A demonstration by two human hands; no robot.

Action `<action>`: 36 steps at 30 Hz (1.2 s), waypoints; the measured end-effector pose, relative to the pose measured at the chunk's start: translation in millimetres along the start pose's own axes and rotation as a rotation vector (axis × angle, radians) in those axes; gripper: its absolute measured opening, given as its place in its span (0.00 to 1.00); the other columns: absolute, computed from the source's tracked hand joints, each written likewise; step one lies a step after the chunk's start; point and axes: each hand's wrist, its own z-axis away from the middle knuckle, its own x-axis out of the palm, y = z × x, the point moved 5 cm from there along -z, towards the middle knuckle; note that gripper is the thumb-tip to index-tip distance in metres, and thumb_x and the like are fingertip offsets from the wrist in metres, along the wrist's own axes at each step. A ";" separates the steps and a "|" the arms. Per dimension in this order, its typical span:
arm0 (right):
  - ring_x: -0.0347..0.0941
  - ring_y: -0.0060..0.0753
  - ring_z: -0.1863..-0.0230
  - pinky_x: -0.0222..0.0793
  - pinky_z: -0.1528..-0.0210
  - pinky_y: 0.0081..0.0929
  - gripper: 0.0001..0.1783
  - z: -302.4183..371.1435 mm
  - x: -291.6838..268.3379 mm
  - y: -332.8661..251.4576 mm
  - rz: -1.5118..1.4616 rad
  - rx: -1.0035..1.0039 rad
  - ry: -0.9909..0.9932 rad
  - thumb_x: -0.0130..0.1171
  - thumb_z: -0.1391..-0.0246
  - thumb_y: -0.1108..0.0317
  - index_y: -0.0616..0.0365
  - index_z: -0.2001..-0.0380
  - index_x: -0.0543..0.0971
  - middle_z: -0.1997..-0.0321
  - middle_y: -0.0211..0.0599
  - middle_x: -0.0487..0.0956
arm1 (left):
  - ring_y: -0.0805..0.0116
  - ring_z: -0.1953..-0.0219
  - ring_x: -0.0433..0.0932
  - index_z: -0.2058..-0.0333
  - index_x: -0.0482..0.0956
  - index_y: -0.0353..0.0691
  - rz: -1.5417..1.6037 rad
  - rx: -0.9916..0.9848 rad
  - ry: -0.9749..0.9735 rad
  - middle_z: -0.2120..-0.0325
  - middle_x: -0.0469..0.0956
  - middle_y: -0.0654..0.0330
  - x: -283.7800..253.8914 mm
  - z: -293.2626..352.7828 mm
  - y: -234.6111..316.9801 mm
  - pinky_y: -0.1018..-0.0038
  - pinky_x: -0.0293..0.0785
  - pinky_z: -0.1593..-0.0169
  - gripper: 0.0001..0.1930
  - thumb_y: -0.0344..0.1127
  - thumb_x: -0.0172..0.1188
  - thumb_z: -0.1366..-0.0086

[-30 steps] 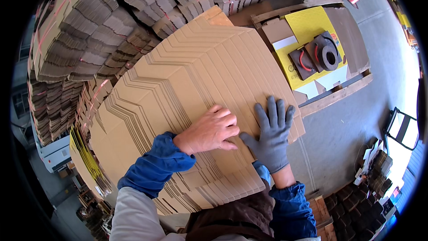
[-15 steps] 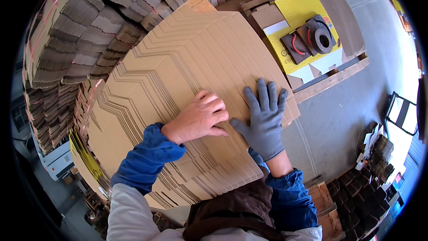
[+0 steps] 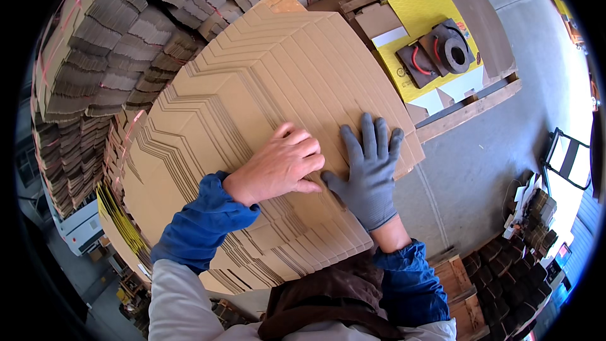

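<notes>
A wide stack of brown cardboard sheets point(image 3: 315, 69) lies fanned out in front of me, their stepped and creased edges overlapping like shingles. My left hand point(image 3: 281, 163), bare, rests over the middle of the sheets. Its fingers are loosely bent and the thumb stands apart from them; I see nothing held, though the fingertips are partly hidden. My right hand point(image 3: 369, 173), in a grey glove, lies flat on the right part of the same sheets, fingers spread. The right thumb points toward the left hand, with a small gap between the two.
Tied stacks of cardboard point(image 3: 107, 44) rise at the left and far side. On a pallet point(image 3: 470, 110) at the far right lies a yellow printed sheet point(image 3: 416, 9) with a dark ring-shaped tool point(image 3: 454, 55) on it. A black metal frame point(image 3: 565, 158) stands on the floor farther right.
Both hands have shifted very slightly left on the cardboard. Their poses are nearly the same, the right still flat and the left still bent.
</notes>
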 end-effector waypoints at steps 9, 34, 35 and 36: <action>0.55 0.68 0.27 0.36 0.26 0.74 0.48 0.0 1.8 -3.5 0.037 -0.006 0.090 0.69 0.57 0.39 0.55 0.36 0.72 0.28 0.60 0.62 | 0.64 0.56 0.71 0.70 0.76 0.47 0.053 0.023 0.069 0.65 0.71 0.66 6.8 5.5 -6.0 0.64 0.65 0.46 0.20 0.50 0.76 0.51; 0.54 0.66 0.27 0.33 0.25 0.73 0.50 -0.4 4.5 -0.1 0.008 0.027 0.058 0.74 0.62 0.42 0.52 0.36 0.73 0.27 0.59 0.62 | 0.63 0.55 0.71 0.68 0.77 0.48 0.083 0.025 0.070 0.63 0.72 0.67 16.4 25.7 -12.9 0.62 0.64 0.45 0.18 0.52 0.74 0.47; 0.55 0.67 0.27 0.33 0.25 0.73 0.49 -0.1 4.3 -0.2 0.006 0.019 0.065 0.73 0.61 0.42 0.52 0.36 0.73 0.28 0.59 0.62 | 0.63 0.55 0.71 0.68 0.78 0.48 0.086 0.028 0.077 0.63 0.73 0.67 15.7 26.9 -14.8 0.62 0.64 0.44 0.18 0.51 0.74 0.46; 0.55 0.67 0.27 0.33 0.25 0.73 0.48 0.4 4.6 -0.2 0.005 0.011 0.072 0.72 0.59 0.42 0.53 0.36 0.73 0.28 0.59 0.62 | 0.62 0.54 0.71 0.67 0.78 0.48 0.070 0.011 0.114 0.62 0.73 0.66 13.1 27.7 -17.7 0.62 0.64 0.43 0.16 0.50 0.72 0.44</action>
